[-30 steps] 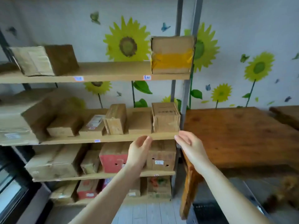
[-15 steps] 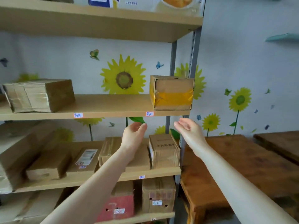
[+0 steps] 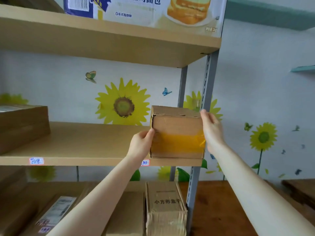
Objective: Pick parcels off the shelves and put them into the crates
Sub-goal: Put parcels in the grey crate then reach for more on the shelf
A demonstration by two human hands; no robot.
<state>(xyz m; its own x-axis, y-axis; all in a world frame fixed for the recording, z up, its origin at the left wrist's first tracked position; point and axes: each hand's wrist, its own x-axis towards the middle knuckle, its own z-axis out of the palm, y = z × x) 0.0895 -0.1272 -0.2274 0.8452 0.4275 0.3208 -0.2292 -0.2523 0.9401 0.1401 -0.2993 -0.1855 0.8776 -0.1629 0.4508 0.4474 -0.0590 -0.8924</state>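
Observation:
A brown cardboard parcel with a band of yellow tape point(image 3: 177, 133) stands at the right end of the middle shelf point(image 3: 85, 142). My left hand point(image 3: 141, 144) presses its left side, thumb on the front edge. My right hand point(image 3: 211, 132) lies flat against its right side, fingers pointing up. The parcel's bottom rests on the shelf board. No crate is in view.
Another brown parcel point(image 3: 22, 126) sits at the shelf's left end. The shelf below holds several cardboard boxes point(image 3: 165, 208). A printed bread carton point(image 3: 144, 11) stands on the top shelf. The grey upright post point(image 3: 202, 126) is just behind my right hand. A wooden table point(image 3: 221, 210) lies to the right.
Both hands rose from below the shelf edge and closed on the sides of the taped parcel. The view has tilted upward and come closer.

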